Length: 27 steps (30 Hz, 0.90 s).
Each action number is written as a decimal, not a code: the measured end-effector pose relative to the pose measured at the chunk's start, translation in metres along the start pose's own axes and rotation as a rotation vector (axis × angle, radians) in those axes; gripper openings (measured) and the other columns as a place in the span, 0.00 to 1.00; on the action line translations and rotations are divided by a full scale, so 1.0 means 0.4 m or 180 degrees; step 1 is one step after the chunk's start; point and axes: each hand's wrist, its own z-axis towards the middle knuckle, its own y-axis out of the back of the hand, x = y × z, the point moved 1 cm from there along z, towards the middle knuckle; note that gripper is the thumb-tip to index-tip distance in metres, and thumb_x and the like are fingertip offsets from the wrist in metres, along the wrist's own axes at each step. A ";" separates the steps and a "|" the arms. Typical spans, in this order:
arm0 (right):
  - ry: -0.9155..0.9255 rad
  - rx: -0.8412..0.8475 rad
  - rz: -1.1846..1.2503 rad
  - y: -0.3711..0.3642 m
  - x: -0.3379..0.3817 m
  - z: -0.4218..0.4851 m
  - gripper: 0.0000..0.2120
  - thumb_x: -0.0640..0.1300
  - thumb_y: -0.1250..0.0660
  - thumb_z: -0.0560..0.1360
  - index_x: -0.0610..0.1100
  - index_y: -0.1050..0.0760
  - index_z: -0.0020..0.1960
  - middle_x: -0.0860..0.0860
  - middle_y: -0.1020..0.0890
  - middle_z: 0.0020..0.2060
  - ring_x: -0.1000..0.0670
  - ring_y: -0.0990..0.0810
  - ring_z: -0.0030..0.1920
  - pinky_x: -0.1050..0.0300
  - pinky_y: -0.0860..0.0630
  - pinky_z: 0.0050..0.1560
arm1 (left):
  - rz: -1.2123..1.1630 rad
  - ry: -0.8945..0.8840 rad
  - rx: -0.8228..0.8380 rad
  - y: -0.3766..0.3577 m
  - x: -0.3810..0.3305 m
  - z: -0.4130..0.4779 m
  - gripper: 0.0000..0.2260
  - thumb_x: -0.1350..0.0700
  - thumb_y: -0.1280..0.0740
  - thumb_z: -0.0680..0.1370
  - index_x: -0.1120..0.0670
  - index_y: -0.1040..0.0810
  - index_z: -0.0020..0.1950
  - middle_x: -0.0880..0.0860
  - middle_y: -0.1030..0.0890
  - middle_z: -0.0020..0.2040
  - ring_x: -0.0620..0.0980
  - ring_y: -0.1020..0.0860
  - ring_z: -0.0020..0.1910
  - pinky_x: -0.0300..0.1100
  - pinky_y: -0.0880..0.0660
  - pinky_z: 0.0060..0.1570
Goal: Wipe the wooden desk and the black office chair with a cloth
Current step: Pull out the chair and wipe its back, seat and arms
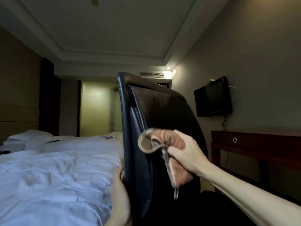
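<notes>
My left hand [119,191], 6 o'clock and nearest the lens, lies against the side edge of the black office chair [162,108] backrest; its fingers are hidden, so I cannot tell whether it grips. My right hand [185,154], 4 o'clock of centre, is clenched on the bunched brown cloth [161,141], held at the backrest's padded face. The wooden desk [254,139] stands at 3 o'clock and the white bed [57,168] at 8 o'clock.
</notes>
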 end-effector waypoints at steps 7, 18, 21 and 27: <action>-0.0602 -0.1251 0.0092 0.142 -0.078 0.054 0.17 0.53 0.29 0.72 0.52 0.22 0.60 0.52 0.16 0.52 0.46 0.19 0.56 0.48 0.23 0.59 | 0.0271 -0.0121 0.0174 -0.052 -0.032 0.030 0.25 0.41 0.44 0.83 0.57 0.15 0.60 0.59 0.14 0.53 0.59 0.16 0.53 0.53 0.21 0.56; -0.0803 -0.0580 0.0844 0.103 -0.014 0.517 0.27 0.62 0.38 0.82 0.44 0.25 0.71 0.43 0.20 0.67 0.39 0.22 0.66 0.48 0.28 0.71 | 0.1129 -0.1678 0.0775 -0.184 -0.220 0.161 0.20 0.39 0.38 0.83 0.51 0.18 0.65 0.45 0.14 0.58 0.44 0.17 0.60 0.49 0.26 0.70; -0.0307 -0.0622 -0.0052 0.034 0.081 0.550 0.23 0.62 0.38 0.81 0.50 0.22 0.68 0.44 0.18 0.64 0.38 0.22 0.67 0.47 0.29 0.69 | 0.1081 -0.1721 0.0815 -0.166 -0.214 0.184 0.22 0.38 0.39 0.82 0.51 0.19 0.66 0.46 0.14 0.59 0.46 0.18 0.62 0.51 0.29 0.72; 0.1895 -0.0791 -0.0111 -0.088 0.304 0.378 0.16 0.61 0.34 0.70 0.57 0.20 0.54 0.56 0.14 0.48 0.47 0.17 0.53 0.50 0.23 0.55 | 0.1057 -0.1676 0.0583 -0.169 -0.217 0.190 0.19 0.41 0.42 0.85 0.50 0.16 0.59 0.49 0.14 0.59 0.48 0.18 0.62 0.52 0.28 0.72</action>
